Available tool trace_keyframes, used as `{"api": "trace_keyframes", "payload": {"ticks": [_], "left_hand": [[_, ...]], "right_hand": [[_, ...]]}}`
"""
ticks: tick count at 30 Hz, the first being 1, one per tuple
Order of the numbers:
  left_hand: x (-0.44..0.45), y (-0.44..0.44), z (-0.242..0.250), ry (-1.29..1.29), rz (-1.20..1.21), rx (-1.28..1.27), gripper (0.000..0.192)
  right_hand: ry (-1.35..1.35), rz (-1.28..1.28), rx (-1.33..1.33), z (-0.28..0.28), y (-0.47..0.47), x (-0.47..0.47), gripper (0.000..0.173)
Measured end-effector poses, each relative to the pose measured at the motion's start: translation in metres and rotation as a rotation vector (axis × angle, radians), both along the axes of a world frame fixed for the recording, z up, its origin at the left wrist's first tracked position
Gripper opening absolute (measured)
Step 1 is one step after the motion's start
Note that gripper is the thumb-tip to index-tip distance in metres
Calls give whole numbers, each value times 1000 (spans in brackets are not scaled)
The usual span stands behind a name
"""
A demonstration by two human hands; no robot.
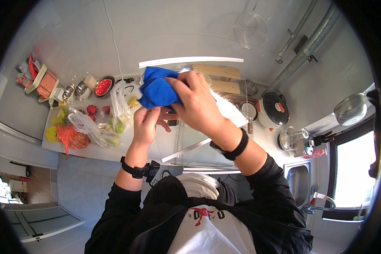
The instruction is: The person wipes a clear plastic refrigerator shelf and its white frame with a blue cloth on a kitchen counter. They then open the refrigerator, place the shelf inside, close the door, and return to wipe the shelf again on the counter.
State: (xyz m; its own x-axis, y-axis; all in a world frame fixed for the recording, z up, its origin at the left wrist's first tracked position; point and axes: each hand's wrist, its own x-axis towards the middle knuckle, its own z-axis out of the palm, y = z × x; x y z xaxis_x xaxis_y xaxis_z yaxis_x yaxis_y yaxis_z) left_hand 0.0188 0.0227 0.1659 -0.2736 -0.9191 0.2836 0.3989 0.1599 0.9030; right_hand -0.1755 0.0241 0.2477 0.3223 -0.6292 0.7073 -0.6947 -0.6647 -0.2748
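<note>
A bunched blue cloth (158,90) is held up between my two hands, above the counter. My right hand (198,103) grips it from the right, fingers and thumb pressed into its folds. At its lower edge, the thumb of my left hand (147,122) touches the fabric, with the other fingers partly hidden behind it. Beneath and behind my hands is a transparent panel or case with a white upper trim strip (190,60) and a pale lower strip (185,150). Wooden boards (225,86) show through it, and bright sunlight washes out part of the surface.
Fruit in plastic bags (92,127) covers the counter's left side, with metal bowls (81,89) behind. To the right stand a rice cooker (274,111), a glass pitcher (293,139) and a sink (298,181). A wire strainer (250,30) hangs on the wall near a pipe (317,35).
</note>
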Motion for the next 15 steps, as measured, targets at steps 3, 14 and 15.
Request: {"api": "trace_keyframes", "payload": {"ticks": [3,14,15], "left_hand": [[6,3,6,26,28,4,53],[26,2,14,-98,143,-59,59],[28,2,14,-92,152,-43,60]], "right_hand": [[12,-82,50,-12,-4,-37,62],[-121,-492,424,-51,10,-199,48],[-162,-537,414,-54,15,-208,52]]}}
